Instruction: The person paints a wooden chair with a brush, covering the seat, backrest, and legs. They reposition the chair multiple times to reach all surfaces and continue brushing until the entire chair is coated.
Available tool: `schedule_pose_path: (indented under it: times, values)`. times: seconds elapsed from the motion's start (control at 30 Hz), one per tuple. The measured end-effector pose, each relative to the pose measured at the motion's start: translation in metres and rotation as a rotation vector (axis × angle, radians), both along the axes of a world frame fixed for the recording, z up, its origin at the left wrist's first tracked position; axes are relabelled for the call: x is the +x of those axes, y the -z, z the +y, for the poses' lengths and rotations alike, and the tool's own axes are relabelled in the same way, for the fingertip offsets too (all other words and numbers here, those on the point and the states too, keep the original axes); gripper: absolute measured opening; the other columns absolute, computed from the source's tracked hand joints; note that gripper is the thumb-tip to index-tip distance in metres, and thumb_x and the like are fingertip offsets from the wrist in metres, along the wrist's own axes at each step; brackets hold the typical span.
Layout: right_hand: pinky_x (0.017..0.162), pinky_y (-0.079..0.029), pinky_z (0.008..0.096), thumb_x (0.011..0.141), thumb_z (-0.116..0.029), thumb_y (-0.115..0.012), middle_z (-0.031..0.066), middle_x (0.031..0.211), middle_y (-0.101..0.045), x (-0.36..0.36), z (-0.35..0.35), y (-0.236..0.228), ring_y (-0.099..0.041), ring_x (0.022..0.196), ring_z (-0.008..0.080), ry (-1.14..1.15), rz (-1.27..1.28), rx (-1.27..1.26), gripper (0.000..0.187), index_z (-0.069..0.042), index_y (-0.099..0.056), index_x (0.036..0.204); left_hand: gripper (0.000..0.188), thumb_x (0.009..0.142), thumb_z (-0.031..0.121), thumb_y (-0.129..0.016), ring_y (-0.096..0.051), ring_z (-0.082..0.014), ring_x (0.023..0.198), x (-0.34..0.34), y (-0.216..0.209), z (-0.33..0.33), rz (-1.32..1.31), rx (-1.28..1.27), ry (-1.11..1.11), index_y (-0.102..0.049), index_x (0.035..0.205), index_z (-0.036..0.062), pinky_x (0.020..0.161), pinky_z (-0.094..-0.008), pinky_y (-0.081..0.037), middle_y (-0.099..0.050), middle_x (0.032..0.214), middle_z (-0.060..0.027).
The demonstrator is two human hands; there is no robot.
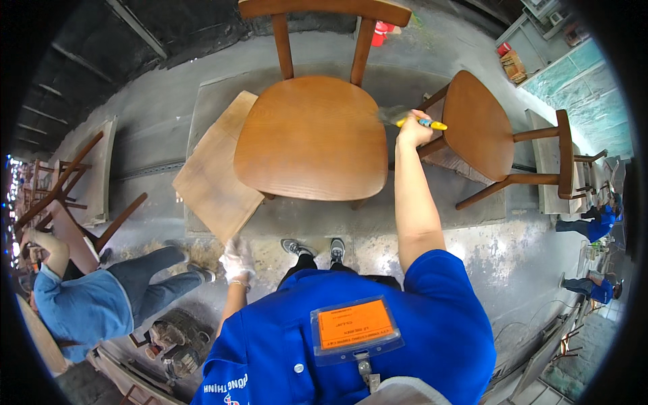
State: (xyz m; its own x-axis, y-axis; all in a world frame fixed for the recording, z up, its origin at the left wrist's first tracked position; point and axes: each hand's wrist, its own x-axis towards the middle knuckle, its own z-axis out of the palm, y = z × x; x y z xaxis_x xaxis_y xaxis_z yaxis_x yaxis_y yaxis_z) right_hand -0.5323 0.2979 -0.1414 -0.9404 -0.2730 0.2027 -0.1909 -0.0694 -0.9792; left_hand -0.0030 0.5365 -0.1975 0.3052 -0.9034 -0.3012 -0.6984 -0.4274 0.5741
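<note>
In front of me stands a brown wooden chair; its wide seat [312,138] faces up and its backrest [324,8] is on the far side. My right hand [414,128] reaches to the seat's right edge, closed around a brush [433,124] with a yellow handle. Motion blurs the brush's greyish bristle end, which points left at the seat's edge. Lower and to the left, my left hand [237,258] wears a thin whitish glove. It hangs by the near corner of a flat wooden board [219,172], its fingers loosely extended with nothing visible in them.
A second brown chair [478,125] stands close on the right, turned sideways. At the left, a person in blue [88,300] handles another chair [77,226]. Farther right are more people [597,223]. A cluttered dark container [177,343] sits on the floor behind my left arm.
</note>
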Motion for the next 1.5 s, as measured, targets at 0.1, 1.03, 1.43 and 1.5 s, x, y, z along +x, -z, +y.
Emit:
schedule_pose_path:
  times: [0.1, 1.03, 1.43, 1.5]
  values:
    - [0.085, -0.055, 0.0345, 0.078, 0.010, -0.072, 0.0113, 0.098, -0.075, -0.003, -0.010, -0.001, -0.070, 0.093, 0.0212, -0.153, -0.260, -0.249, 0.014, -0.003, -0.070, 0.083, 0.052, 0.098, 0.036, -0.064, -0.059, -0.0382, 0.129, -0.010, -0.041, -0.073, -0.052, -0.246, 0.089, -0.059, 0.139, 0.0033, 0.111, -0.0438, -0.044, -0.060, 0.141, -0.0228]
    - [0.081, -0.057, 0.0388, 0.077, -0.002, -0.075, 0.0108, 0.085, -0.075, 0.008, -0.095, 0.013, -0.074, 0.084, 0.0255, 0.258, 0.028, 0.351, 0.007, -0.002, -0.070, 0.073, 0.074, 0.095, 0.044, -0.067, -0.057, -0.0428, 0.125, -0.113, -0.069, -0.221, -0.118, -0.362, 0.362, -0.045, 0.147, -0.0039, 0.108, -0.0468, -0.045, -0.056, 0.140, -0.0278]
    - [0.081, -0.057, 0.0348, 0.077, 0.007, -0.074, 0.0098, 0.087, -0.074, -0.004, -0.002, 0.022, -0.070, 0.082, 0.0198, 0.319, -0.088, 0.007, 0.012, -0.002, -0.068, 0.076, 0.075, 0.095, 0.045, -0.067, -0.053, -0.0435, 0.129, -0.113, -0.062, -0.220, -0.079, -0.386, 0.345, -0.044, 0.147, -0.0043, 0.111, -0.0482, -0.043, -0.054, 0.142, -0.0285]
    - [0.082, -0.056, 0.0343, 0.078, 0.010, -0.073, 0.0082, 0.091, -0.073, -0.003, 0.009, 0.019, -0.069, 0.086, 0.0194, 0.038, -0.260, -0.265, 0.014, -0.003, -0.067, 0.076, 0.075, 0.095, 0.045, -0.067, -0.053, -0.0436, 0.130, -0.113, -0.062, -0.221, -0.061, -0.413, 0.354, -0.044, 0.147, -0.0043, 0.111, -0.0485, -0.042, -0.054, 0.142, -0.0284]
